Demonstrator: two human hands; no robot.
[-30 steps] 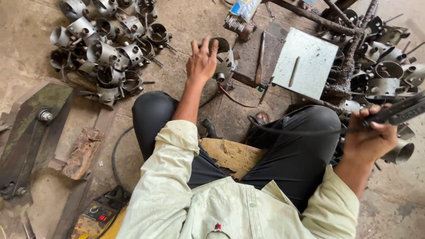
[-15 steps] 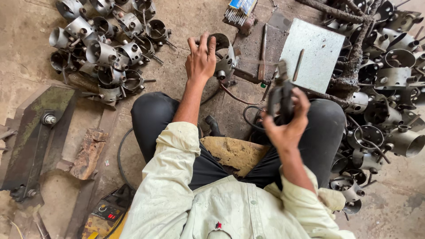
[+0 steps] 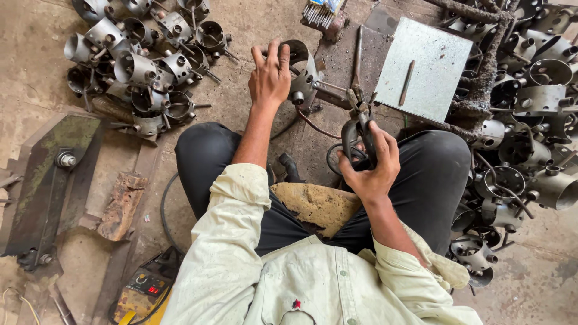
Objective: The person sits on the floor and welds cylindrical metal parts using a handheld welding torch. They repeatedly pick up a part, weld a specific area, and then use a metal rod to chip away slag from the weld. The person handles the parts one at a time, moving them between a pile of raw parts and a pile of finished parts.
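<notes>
I sit on the floor with my knees apart. My left hand rests, fingers spread, on a short metal cylinder part that stands on the floor in front of me. My right hand is closed around the black handle of a welding electrode holder, its jaws pointing forward toward the cylinder part. A dark cable loops from the holder across the floor between my legs.
A heap of similar metal cylinder parts lies at the upper left, another pile along the right. A grey metal plate with a rod lies ahead right, a wire brush at top. A yellow welding machine sits at lower left.
My right hand has swung from the far right to the centre with the electrode holder and lowered it toward the cylinder part. My left hand has stayed on the part.
</notes>
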